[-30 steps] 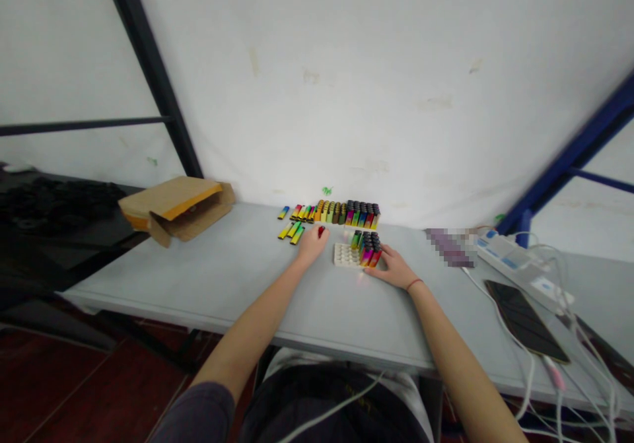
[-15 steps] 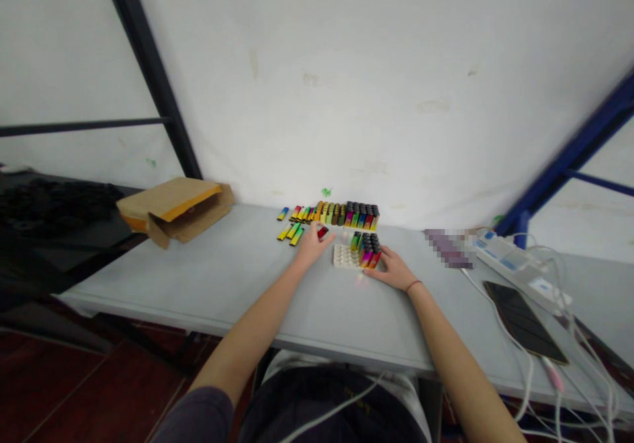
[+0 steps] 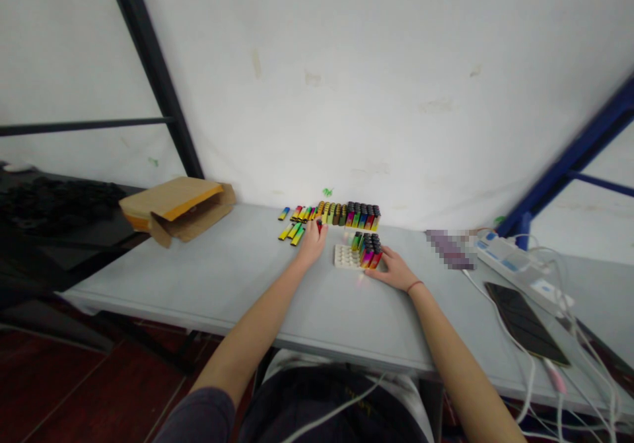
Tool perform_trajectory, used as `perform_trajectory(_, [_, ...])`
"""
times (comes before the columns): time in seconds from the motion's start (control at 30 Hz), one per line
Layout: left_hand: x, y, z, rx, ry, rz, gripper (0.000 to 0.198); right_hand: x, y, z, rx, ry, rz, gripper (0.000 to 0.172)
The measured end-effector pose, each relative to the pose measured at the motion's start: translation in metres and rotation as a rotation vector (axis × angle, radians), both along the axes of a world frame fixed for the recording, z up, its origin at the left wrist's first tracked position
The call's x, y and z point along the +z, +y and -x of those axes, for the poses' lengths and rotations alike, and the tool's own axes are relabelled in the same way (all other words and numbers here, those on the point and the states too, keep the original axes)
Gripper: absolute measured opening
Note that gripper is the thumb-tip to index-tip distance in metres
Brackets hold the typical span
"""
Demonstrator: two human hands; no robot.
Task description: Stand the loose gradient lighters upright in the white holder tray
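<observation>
Left fingers: my left hand (image 3: 311,246) reaches to the far side of the grey worktop (image 3: 257,284), fingers pinched around a small red lighter (image 3: 319,225) at their tips.
Right fingers: my right hand (image 3: 395,271) lies flat and unclenched on the worktop, fingertips touching the near right corner of the white tray (image 3: 345,256); it grips nothing.
Tray: partly filled, a block of upright lighters (image 3: 367,248) standing in its right half, empty sockets on its left.
Loose lighters: a few yellow-green ones (image 3: 293,231) lie flat just left of my left hand.
Back row: a line of upright lighters (image 3: 349,214) stands along the white wall (image 3: 347,86), just beyond the tray.
Left edge: an open cardboard box (image 3: 173,206) rests on the worktop's far left corner.
Right side: a power strip (image 3: 515,265), a dark phone (image 3: 525,323) and white cables (image 3: 539,364), well apart from the tray.
</observation>
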State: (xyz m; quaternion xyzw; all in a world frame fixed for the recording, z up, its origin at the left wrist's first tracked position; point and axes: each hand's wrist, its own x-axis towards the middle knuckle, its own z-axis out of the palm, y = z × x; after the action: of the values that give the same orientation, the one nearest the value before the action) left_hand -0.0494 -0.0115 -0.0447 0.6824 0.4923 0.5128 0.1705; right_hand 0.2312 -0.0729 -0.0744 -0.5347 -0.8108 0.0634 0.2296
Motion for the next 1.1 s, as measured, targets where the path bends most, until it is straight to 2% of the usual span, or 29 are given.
perform_trajectory(0.13, [-0.003,0.003,0.002,-0.007,0.022,0.014,0.048,0.001,-0.001,0.001,-0.010,-0.003,-0.006,0.070])
perform_trajectory(0.3, [0.002,-0.002,0.002,-0.003,0.049,0.111,0.061,0.002,-0.001,0.001,0.001,0.011,-0.005,0.070])
perform_trajectory(0.47, [0.007,-0.008,0.001,0.065,-0.033,0.137,0.046,0.001,-0.001,0.000,0.003,0.015,0.007,0.070])
perform_trajectory(0.57, [0.008,-0.008,0.000,0.026,-0.059,0.173,0.034,0.001,-0.001,0.001,0.001,0.012,0.002,0.070])
perform_trajectory(0.73, [0.011,-0.011,0.001,-0.016,0.039,-0.030,0.019,0.000,-0.001,0.001,-0.009,0.002,0.012,0.071])
perform_trajectory(0.83, [0.016,-0.014,-0.001,-0.064,0.040,-0.091,0.020,0.000,0.000,0.001,-0.011,-0.003,0.009,0.070])
perform_trajectory(1.1, [0.015,-0.030,-0.020,-0.274,-0.143,0.066,0.026,-0.003,0.002,-0.001,0.011,-0.005,-0.016,0.067])
